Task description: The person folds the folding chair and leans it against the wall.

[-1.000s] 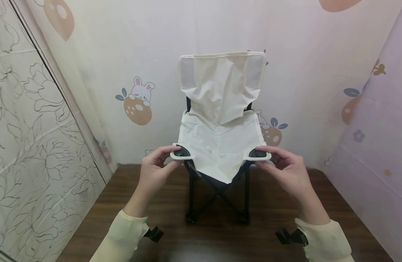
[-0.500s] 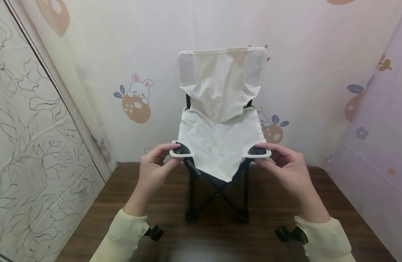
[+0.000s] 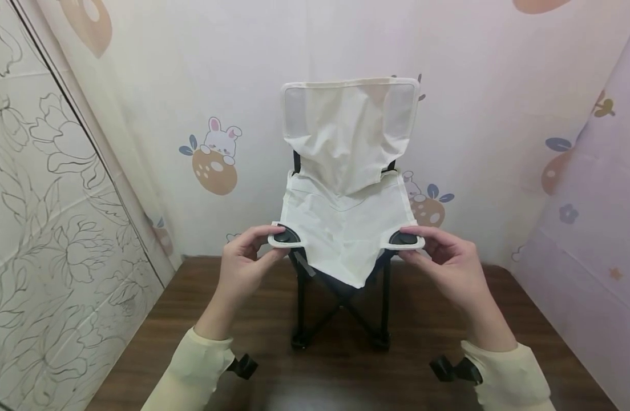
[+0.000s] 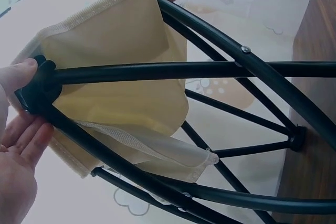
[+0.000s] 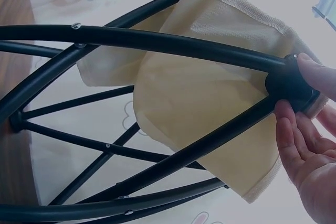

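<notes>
Wooden table (image 3: 448,319): dark brown, below both sets of fingers, walled in by patterned curtains (image 3: 140,85) beyond the fingertips and to either side.

Folding chair (image 3: 346,200): small, upright on the table, between the two hands. Cream fabric seat (image 3: 340,228) spans from the left fingers to the right fingers and sags to a point below and between them. Cream backrest (image 3: 348,128) rises above and beyond the fingertips. Black crossed frame (image 3: 340,302) stands under the seat, lower than the fingers, its feet on the table.

Left hand (image 3: 243,265): fingers curled round the front left seat corner. Thumb on top beside the black corner cap (image 3: 284,236), the other fingers beneath the fabric edge. The left wrist view shows fingertips (image 4: 23,72) touching the black joint (image 4: 37,90) where the frame tubes meet, cream fabric just beyond them.

Right hand (image 3: 448,268): fingers pinching the front right seat corner, thumb above at the black cap (image 3: 403,238), the rest underneath. The right wrist view shows a fingertip (image 5: 315,69) against the black joint (image 5: 289,85), the fingers below it straight alongside the fabric edge.

Both hands grasp at equal height, one corner each, chair seat stretched between them.

Pale yellow sleeves (image 3: 202,365) cover both forearms, nearer than the fingers; a black mount (image 3: 240,365) sits at the left wrist.
</notes>
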Available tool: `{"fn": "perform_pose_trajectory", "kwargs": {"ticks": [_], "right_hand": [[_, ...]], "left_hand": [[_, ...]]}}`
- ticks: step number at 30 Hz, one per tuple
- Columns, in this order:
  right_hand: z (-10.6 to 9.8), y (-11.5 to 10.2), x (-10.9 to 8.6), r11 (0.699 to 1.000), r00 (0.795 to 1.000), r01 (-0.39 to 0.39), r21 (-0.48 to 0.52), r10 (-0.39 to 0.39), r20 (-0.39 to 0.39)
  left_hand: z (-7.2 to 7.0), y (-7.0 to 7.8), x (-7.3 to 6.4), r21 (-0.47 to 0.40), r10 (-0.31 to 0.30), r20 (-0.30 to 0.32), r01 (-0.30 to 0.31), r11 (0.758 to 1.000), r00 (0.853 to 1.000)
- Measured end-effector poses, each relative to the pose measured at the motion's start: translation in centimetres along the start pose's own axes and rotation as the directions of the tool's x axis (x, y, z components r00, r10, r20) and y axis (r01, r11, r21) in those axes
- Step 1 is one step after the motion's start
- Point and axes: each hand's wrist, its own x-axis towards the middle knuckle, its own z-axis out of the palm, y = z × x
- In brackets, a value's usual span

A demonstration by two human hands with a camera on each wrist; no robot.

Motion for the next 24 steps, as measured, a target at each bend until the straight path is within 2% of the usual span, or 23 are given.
{"fn": "perform_pose_trajectory", "kwargs": {"ticks": [24], "right_hand": [[0.61,-0.17,0.43,0.999,1.000,-0.018,0.048,0.018,-0.001]], "left_hand": [[0.05,-0.01,0.39,0.023,-0.005,0.005,0.005,1.000,1.000]]}}
